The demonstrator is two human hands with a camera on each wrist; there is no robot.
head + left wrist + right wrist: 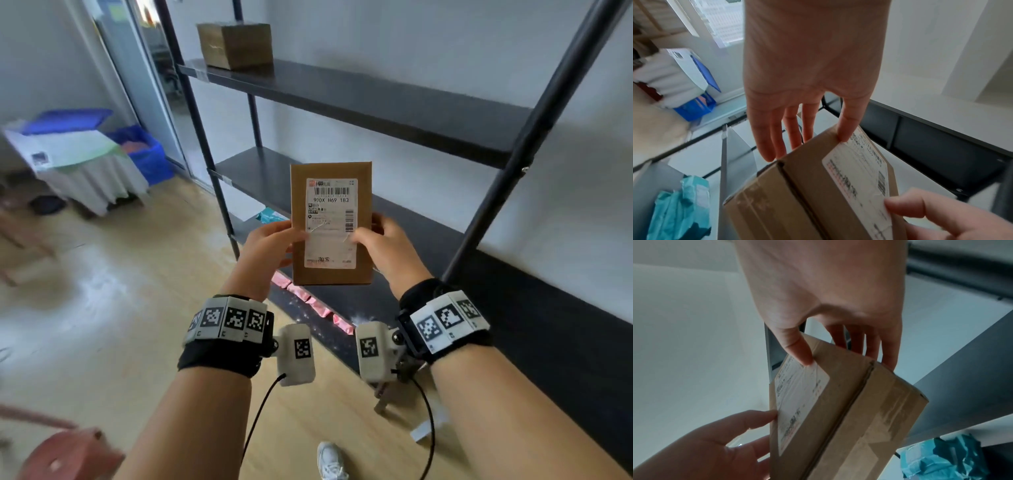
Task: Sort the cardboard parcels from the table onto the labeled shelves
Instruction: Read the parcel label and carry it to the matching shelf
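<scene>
Flat rectangular cardboard parcel (331, 224), matte brown kraft, held upright in mid-air in front of the shelf unit, label side facing the head cam. White glossy shipping label (331, 222) w/ barcode and "900X H69 183" printed on it; film over the label is wrinkled near the middle. Wrist views show the parcel's narrow bottom side: centre flap seam w/ clear shiny tape across it, a bit scuffed.

Left hand (270, 244) grips the parcel's left edge, thumb on the front, fingers (777, 134) straight-ish behind the back. Right hand (383, 245) grips the right edge same way: thumb tip on the label, fingers behind.

Shelf unit: black metal posts (534, 137), dark matte boards. Upper shelf (376, 102) carries a second cardboard box (235, 44), squarish, far left end. Middle shelf (260, 174) is right behind the held parcel. Lower down, crumpled teal plastic bag (270, 216) and a row of small pink packets (310, 301) on a dark speckled board.

Room: pale wood-look floor (137, 308), white walls, glass door far left. Left side: surface (85, 150) w/ white draped cloth, blue lid on top, blue bin (150, 154) just beside it. Reddish stool (68, 455) near left; white shoe (330, 460) at bottom.
</scene>
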